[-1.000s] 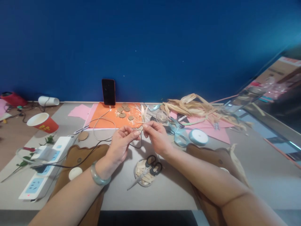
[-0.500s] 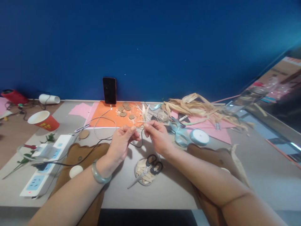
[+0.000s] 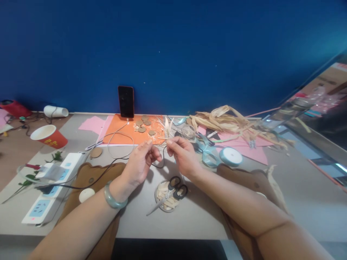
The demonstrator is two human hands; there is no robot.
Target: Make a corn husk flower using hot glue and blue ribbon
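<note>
Pale thin sliver of dried husk [image 3: 162, 141] sits between the fingertips of both hands, above the middle of the grey desk [image 3: 298, 195]. It is very small, and its exact shape cannot be made out.

Left hand [image 3: 141, 164]: thumb and forefinger are closed in a pinch on the left end of the sliver, and the remaining fingers are curled loosely. A pale green bangle [image 3: 114, 198] is on the wrist.

Right hand [image 3: 183, 157]: thumb and forefinger are pinched on the right end, and the other fingers are folded toward the palm.

A thin black cable [image 3: 161, 164] loops on the desk just below the two hands. Black-handled scissors [image 3: 176, 190] lie across a round clear dish of pale husk pieces [image 3: 162, 200], toward the near edge and between the forearms.

An orange paper sheet [image 3: 121, 130] carrying brown round discs [image 3: 142, 129] lies near the far edge, with a black phone [image 3: 125, 102] standing upright behind it. A pile of dried tan husks [image 3: 230, 124] occupies the far right. A light blue ribbon spool [image 3: 231, 156] lies in front of the pile. A white power strip [image 3: 51, 193] lies along the left edge.
</note>
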